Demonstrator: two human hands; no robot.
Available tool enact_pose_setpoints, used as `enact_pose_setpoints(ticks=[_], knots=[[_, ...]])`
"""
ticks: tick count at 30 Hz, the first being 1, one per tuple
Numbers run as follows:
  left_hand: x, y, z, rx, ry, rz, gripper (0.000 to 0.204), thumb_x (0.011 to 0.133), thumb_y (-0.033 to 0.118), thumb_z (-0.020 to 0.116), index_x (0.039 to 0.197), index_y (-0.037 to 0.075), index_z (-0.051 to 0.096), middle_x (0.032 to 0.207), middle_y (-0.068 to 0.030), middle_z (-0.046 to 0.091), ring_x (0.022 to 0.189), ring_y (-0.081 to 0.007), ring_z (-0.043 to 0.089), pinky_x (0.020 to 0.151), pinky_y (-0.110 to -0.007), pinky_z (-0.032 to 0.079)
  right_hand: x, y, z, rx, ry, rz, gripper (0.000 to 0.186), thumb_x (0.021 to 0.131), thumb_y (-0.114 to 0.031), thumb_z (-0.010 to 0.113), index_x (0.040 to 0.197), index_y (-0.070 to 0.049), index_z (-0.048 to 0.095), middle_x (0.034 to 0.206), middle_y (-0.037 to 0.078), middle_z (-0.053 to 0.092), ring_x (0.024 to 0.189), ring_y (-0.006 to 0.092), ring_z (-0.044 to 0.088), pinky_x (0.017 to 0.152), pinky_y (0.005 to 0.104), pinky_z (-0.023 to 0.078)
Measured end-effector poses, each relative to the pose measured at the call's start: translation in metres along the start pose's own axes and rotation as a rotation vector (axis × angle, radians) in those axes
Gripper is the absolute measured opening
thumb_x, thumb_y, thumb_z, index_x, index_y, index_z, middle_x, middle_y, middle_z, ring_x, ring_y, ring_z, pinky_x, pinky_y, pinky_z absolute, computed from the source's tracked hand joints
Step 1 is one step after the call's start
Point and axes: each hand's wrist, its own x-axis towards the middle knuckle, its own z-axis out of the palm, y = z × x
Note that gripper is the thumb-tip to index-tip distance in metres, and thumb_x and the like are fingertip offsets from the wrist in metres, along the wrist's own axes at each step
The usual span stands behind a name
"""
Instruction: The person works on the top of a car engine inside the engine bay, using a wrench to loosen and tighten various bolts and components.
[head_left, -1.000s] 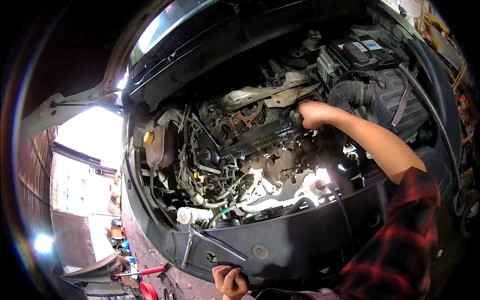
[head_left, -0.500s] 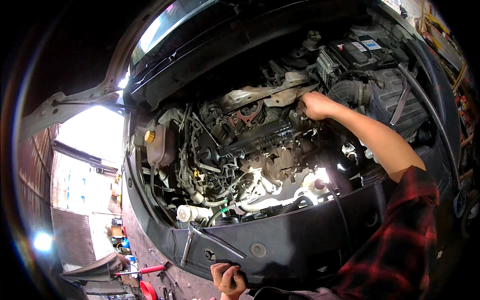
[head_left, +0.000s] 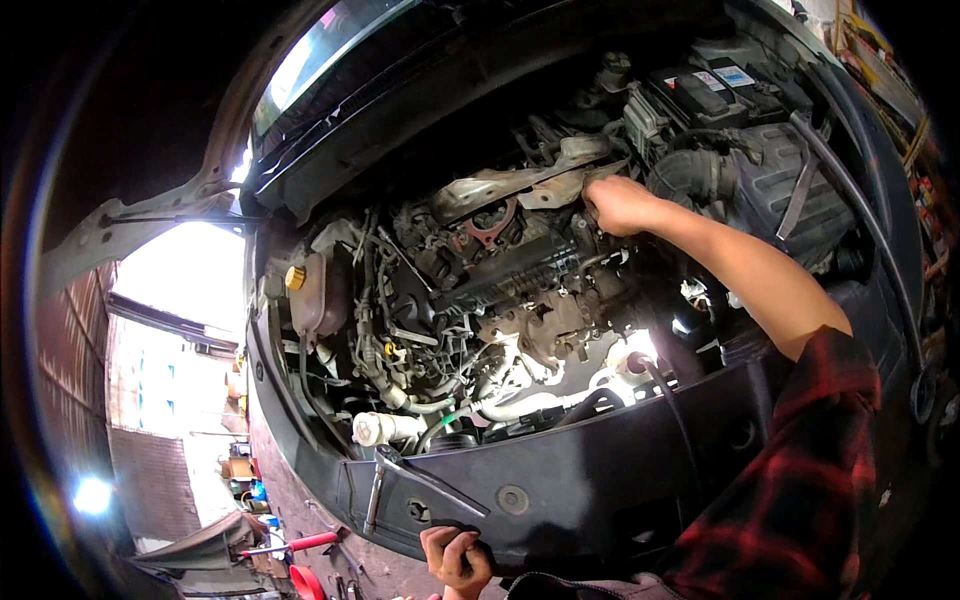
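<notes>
My right arm reaches across the open engine bay, and my right hand (head_left: 622,206) is closed at the right end of the engine (head_left: 530,270), beside a bent metal heat shield (head_left: 500,192). Its fingertips are hidden, so what they hold cannot be made out. Low in the view, my left hand (head_left: 457,560) has its fingers curled over the edge of the black front panel (head_left: 590,490). On that panel, just above the left hand, lies an L-shaped socket wrench (head_left: 430,480).
A coolant tank (head_left: 322,295) with a yellow cap stands at the bay's left. Far right are the battery (head_left: 710,95) and a black air filter box (head_left: 785,195). A bright work light (head_left: 632,360) shines low in the bay. Tools, including a red-handled one (head_left: 312,541), lie on the floor.
The view has shifted slightly, so the engine sits a little further left and up. My right hand stays closed at the same spot; my left hand keeps its hold on the panel edge.
</notes>
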Motion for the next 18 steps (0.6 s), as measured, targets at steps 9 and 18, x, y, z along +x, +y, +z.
enact_pose_setpoints(ticks=[9, 18], knots=[[-0.001, -0.002, 0.002, 0.017, 0.016, 0.017, 0.019, 0.069, -0.003, 0.054, 0.085, 0.004, 0.061, 0.08, -0.0132, 0.054, 0.075, -0.0296, 0.053, 0.068, -0.039, 0.044, 0.0, 0.001, 0.008, 0.017, 0.004, 0.066, 0.025, 0.07, -0.001, 0.059, 0.091, 0.006, 0.07, 0.103, 0.028, 0.068, 0.1, 0.0434, 0.066, 0.079, 0.0493, 0.054], [-0.006, -0.003, 0.003, 0.012, 0.024, 0.001, 0.017, 0.07, -0.003, 0.055, 0.085, 0.003, 0.06, 0.079, -0.0137, 0.053, 0.075, -0.0288, 0.053, 0.069, -0.038, 0.043, 0.018, 0.026, 0.019, 0.124, 0.042, -0.012, 0.026, 0.087, -0.012, 0.052, 0.103, 0.005, 0.063, 0.105, 0.028, 0.065, 0.104, 0.0456, 0.06, 0.085, 0.0511, 0.048]])
